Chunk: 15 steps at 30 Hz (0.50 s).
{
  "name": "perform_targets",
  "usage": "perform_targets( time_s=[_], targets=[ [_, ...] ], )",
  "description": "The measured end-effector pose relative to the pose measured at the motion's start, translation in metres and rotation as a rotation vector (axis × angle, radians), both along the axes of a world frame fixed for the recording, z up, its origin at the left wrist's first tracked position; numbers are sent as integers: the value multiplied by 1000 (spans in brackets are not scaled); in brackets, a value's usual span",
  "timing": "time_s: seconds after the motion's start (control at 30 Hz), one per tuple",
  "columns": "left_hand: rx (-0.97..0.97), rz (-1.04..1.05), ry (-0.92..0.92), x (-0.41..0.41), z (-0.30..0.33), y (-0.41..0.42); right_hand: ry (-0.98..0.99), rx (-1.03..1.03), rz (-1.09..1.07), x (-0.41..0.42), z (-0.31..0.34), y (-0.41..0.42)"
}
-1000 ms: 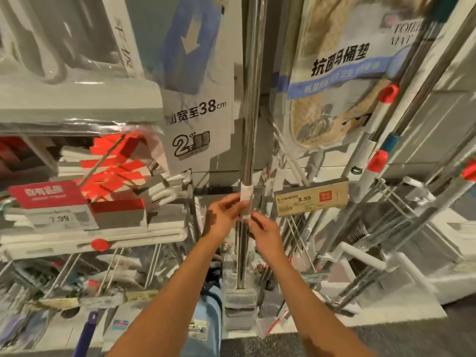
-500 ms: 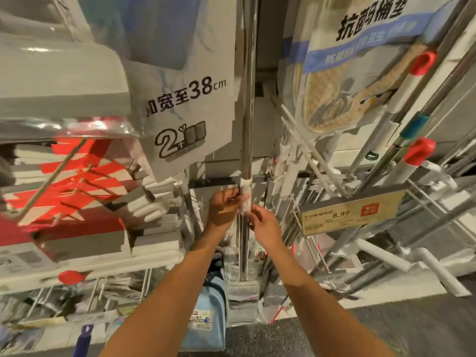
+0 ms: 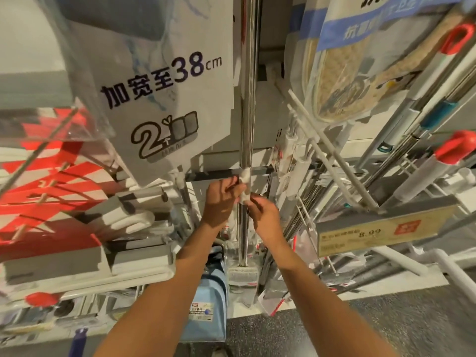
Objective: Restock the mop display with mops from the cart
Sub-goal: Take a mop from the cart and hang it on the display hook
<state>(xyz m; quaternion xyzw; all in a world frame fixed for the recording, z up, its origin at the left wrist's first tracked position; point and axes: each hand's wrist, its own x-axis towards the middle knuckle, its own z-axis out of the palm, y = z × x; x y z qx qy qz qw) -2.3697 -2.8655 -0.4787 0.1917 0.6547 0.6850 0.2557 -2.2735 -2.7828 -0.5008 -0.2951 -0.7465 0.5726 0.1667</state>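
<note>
Now, mop [image 3: 247, 104]: we hold its pole up straight.
Left hand [image 3: 221, 199]: fingers wrapped on the pole.
Right hand [image 3: 262, 215]: fingers pinch the pole.

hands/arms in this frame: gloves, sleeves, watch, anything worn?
Nothing worn that shows. Left hand and right hand are bare, no gloves, rings or watch. Both forearms are bare to the bottom edge of the frame; no sleeve or cuff is in view.

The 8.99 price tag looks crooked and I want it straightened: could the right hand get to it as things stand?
Probably yes, once it lets go. The right hand now pinches the white collar on the mop pole, and the price tag hangs just to its right at the front of the hooks, with nothing between them.
</note>
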Motion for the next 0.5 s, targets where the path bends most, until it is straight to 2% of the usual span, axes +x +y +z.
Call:
perform_targets(
  time_s=[0.03, 0.13, 0.27, 0.33, 0.43, 0.5],
  targets=[
    [45, 8, -8, 0, 7, 0, -13, 11, 7, -1, 3, 0],
    [8, 20, 35, -4, 18, 1, 48, -36, -6, -4, 8, 4],
    [51, 2, 17, -5, 14, 2, -123, -2, 35, -7, 5, 11],
    [58, -19, 17, -4, 7, -1, -105, -15, 10, -5, 0, 10],
    [-92, 5, 33, -3, -10, -1, -46, -14, 4, 1, -11, 8],
    [-181, 47, 23, -3, -24, 1, -80, -85, 21, 4, -17, 8]
  ],
)
